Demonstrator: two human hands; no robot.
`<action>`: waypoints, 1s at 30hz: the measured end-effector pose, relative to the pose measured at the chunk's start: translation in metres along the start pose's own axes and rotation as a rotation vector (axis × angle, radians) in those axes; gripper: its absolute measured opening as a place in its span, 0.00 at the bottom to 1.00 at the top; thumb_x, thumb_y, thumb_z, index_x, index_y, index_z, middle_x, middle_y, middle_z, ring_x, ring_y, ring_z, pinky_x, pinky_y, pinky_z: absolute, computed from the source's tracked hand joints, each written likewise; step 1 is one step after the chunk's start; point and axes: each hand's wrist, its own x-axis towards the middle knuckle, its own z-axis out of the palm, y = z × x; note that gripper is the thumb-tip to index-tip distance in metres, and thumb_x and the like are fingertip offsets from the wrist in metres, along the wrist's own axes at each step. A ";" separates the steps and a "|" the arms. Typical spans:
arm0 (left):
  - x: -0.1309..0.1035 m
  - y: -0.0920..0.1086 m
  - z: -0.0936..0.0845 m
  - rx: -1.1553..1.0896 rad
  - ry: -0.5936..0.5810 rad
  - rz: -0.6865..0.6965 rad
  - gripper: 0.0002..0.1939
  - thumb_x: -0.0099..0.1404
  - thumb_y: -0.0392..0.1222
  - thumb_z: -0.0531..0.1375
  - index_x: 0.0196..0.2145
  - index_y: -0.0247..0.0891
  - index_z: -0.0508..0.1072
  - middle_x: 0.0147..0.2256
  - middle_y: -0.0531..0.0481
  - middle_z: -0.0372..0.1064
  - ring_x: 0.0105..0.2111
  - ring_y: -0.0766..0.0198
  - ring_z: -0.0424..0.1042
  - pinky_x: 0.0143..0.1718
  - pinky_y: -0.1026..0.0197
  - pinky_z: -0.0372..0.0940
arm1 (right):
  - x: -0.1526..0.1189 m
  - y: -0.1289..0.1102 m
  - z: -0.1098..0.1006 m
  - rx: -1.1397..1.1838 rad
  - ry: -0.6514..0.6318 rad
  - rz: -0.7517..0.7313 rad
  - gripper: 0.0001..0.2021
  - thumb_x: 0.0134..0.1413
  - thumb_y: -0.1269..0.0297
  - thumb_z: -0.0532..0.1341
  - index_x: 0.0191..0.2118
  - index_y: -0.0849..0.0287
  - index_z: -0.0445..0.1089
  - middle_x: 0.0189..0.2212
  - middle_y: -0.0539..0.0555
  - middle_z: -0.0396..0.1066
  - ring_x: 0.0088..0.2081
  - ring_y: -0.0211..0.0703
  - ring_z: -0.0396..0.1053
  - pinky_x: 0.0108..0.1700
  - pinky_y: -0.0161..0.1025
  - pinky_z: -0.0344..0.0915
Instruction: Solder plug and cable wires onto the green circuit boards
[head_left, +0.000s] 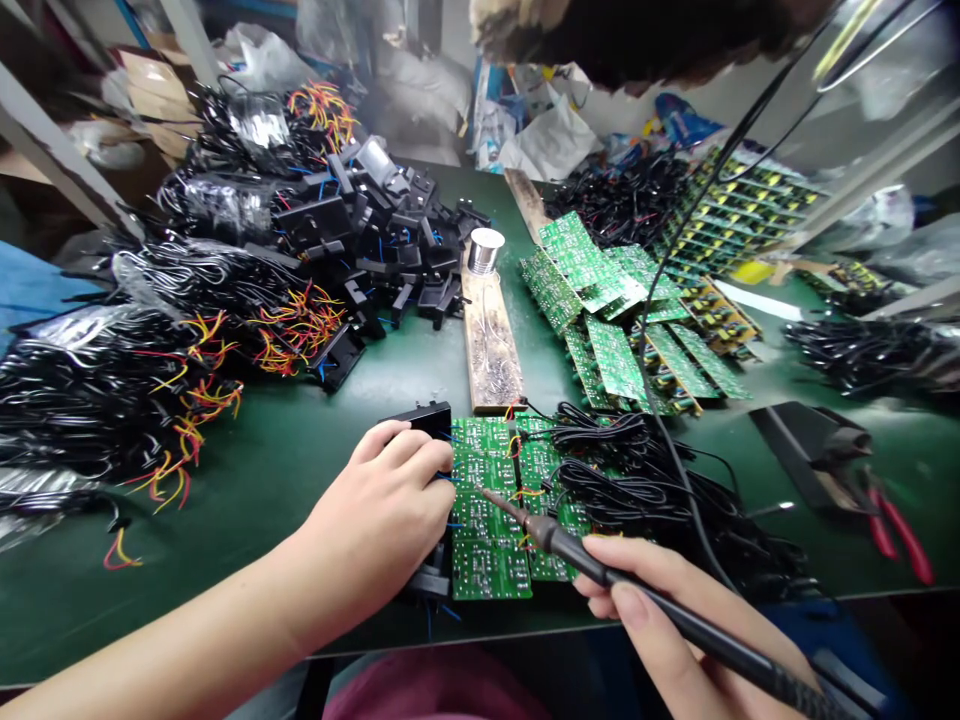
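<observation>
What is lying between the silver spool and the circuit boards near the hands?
In the head view, the stained wooden strip lies between the spool and those boards.

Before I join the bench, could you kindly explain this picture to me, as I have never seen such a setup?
There is no machine here, only a person working bare-handed, filmed by a camera worn on the head. The right grip holds what looks like a soldering iron, its tip over the green circuit boards. The left grip touches black plastic casings beside them. On the dark green table lie bundled black cables, more boards, and a wooden strip bearing a silver reel.
</observation>
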 end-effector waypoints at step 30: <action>0.001 0.009 0.011 0.051 0.020 -0.038 0.08 0.67 0.40 0.68 0.29 0.42 0.76 0.46 0.50 0.78 0.51 0.51 0.71 0.67 0.40 0.56 | 0.004 0.005 0.004 -0.024 -0.166 0.024 0.09 0.73 0.61 0.61 0.52 0.42 0.77 0.41 0.42 0.83 0.38 0.35 0.84 0.43 0.25 0.80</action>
